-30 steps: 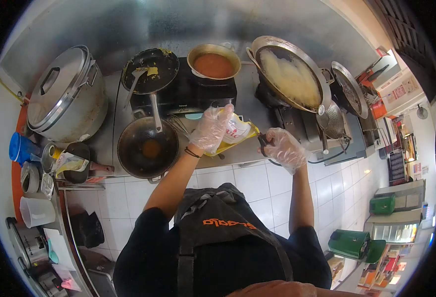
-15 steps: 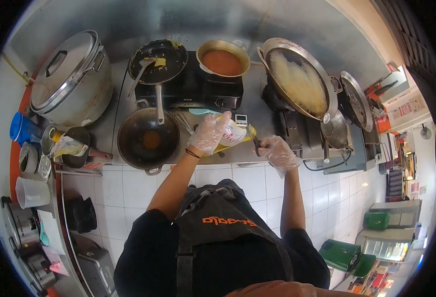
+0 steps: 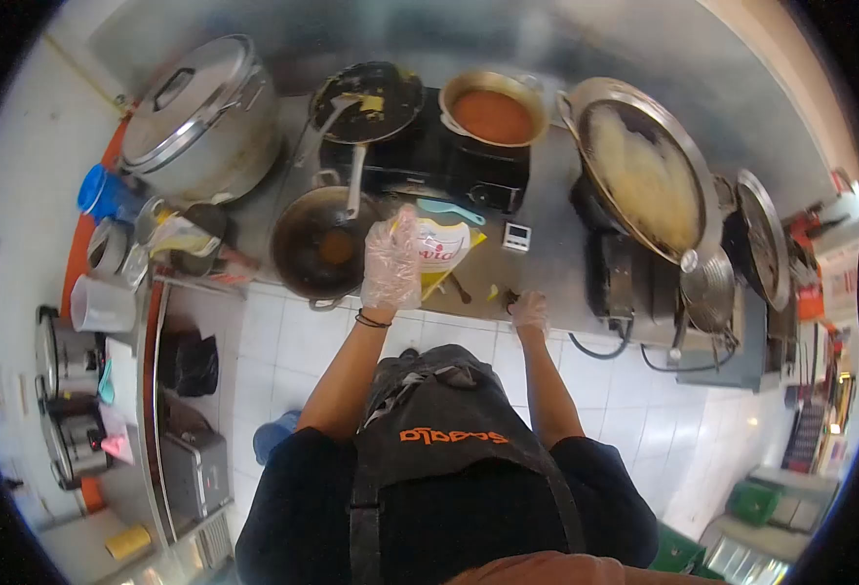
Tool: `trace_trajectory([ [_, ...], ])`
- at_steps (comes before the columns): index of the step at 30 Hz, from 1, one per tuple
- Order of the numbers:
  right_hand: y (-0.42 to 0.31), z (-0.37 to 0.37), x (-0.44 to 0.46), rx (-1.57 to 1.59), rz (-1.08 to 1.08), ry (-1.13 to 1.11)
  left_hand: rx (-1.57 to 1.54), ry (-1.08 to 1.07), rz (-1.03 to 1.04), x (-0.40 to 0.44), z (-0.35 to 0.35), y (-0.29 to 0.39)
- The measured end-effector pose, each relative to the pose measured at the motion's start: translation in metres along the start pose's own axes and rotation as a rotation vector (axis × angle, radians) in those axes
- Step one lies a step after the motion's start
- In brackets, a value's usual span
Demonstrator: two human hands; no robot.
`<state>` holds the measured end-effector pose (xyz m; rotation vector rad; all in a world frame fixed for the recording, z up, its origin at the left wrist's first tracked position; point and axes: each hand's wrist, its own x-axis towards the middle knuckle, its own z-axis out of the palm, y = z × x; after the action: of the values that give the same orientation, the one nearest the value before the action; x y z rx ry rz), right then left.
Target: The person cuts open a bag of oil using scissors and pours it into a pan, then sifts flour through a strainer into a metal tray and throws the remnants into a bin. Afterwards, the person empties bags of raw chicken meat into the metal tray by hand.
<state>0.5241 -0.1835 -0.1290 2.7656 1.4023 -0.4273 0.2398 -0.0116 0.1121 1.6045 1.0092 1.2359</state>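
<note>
Gripping a white-and-yellow packet, centre of frame: one gloved left hand; lower right of it, gloved right hand, closed on seemingly dark scissors.

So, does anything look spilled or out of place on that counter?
A small yellow scrap lies loose on the steel counter near the gloved right hand, like a stray bit. The round black frying pan has messy yellow residue, perhaps just from cooking.
</note>
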Motion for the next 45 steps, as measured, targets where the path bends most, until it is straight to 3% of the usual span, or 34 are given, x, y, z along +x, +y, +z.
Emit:
trace_trajectory([
  [2, 0.005, 0.022, 0.012, -0.088, -0.096, 0.033, -0.001, 0.043, -0.075, 0.001, -0.013, 0.047],
  [3, -0.002, 0.017, 0.010, -0.064, -0.099, 0.047, -0.056, 0.060, -0.163, 0.002, -0.018, 0.074],
  [5, -0.012, -0.023, -0.003, -0.014, -0.092, 0.081, -0.068, 0.163, -0.152, 0.007, -0.029, 0.088],
  [8, -0.058, -0.094, -0.034, 0.576, 0.017, 0.169, -0.188, 0.289, -0.209, 0.026, -0.050, 0.103],
  [11, -0.114, -0.137, -0.051, 0.863, -0.085, 0.154, -0.251, 0.347, -0.276, 0.055, -0.084, 0.111],
  [13, -0.155, -0.176, -0.056, 0.817, -0.379, 0.242, -0.224, 0.360, -0.283, 0.077, -0.098, 0.125],
  [16, -0.230, -0.216, -0.046, 1.064, -0.777, 0.339, -0.125, 0.377, -0.245, 0.111, -0.113, 0.148],
  [19, -0.330, -0.257, -0.032, 1.496, -0.795, 0.117, -0.017, 0.304, -0.203, 0.152, -0.134, 0.131],
  [22, -0.404, -0.262, 0.007, 1.531, -0.756, -0.070, -0.082, 0.212, -0.131, 0.198, -0.145, 0.108],
  [25, -0.462, -0.257, 0.023, 1.455, -0.401, -0.092, 0.270, 0.092, 0.152, 0.244, -0.150, 0.091],
  [26, -0.477, -0.260, 0.028, 1.450, -0.272, -0.119, 0.262, 0.065, 0.188, 0.265, -0.153, 0.073],
  [28, -0.498, -0.253, 0.049, 1.358, -0.120, -0.169, 0.738, 0.158, 0.644, 0.300, -0.151, 0.045],
  [30, -0.507, -0.253, 0.060, 1.318, -0.005, -0.242, 0.414, -0.053, 0.047, 0.324, -0.142, 0.043],
  [32, -0.511, -0.275, 0.054, 1.337, 0.069, -0.330, 0.655, -0.067, 0.207, 0.343, -0.138, 0.032],
  [36, -0.525, -0.282, 0.058, 1.358, 0.168, -0.298, 0.831, -0.150, 0.219, 0.379, -0.125, 0.013],
  [40, -0.532, -0.274, 0.074, 1.366, 0.221, -0.330, 1.395, -0.372, 0.440, 0.401, -0.114, -0.004],
  [45, -0.537, -0.269, 0.085, 1.321, 0.298, -0.309, 1.438, -0.427, 0.405, 0.419, -0.104, -0.012],
])
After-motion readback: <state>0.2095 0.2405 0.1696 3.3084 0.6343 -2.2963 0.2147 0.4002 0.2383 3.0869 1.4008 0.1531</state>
